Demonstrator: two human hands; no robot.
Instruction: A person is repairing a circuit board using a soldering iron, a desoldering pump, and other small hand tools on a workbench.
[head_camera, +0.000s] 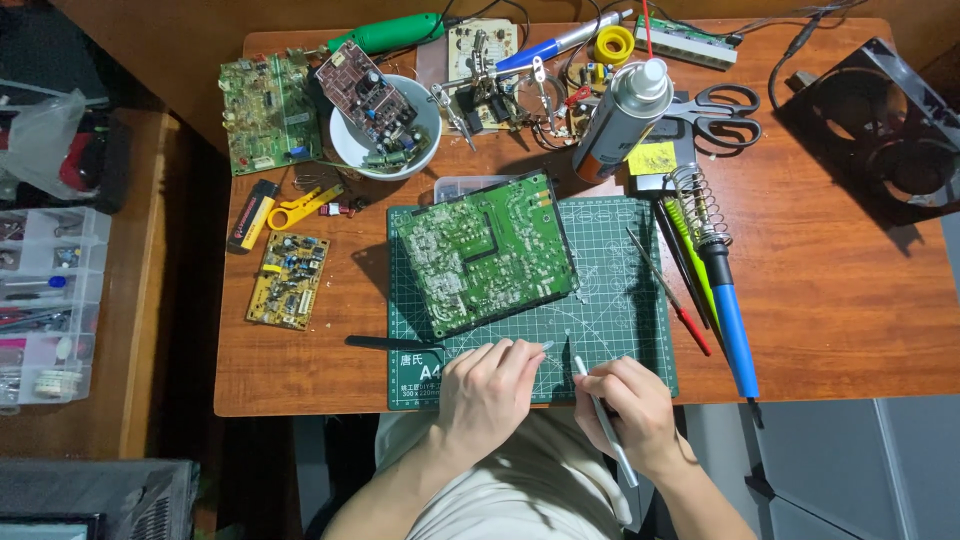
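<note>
A large green circuit board (487, 250) lies tilted on a green cutting mat (610, 290), solder side up. At the mat's near edge my left hand (487, 385) rests with its fingers curled and pinches something small and pale at the fingertips; what it is I cannot tell. My right hand (632, 405) grips a thin silver tool like tweezers (603, 420), its tip pointing up toward my left fingertips. Both hands are below the board and apart from it.
A blue-handled soldering iron (727, 310) in a coil stand lies right of the mat, with probes beside it. Behind are a spray can (622, 118), scissors (722, 112), a white bowl (385, 125) holding boards, other circuit boards (263, 112) (289, 280), and a black tool (392, 343).
</note>
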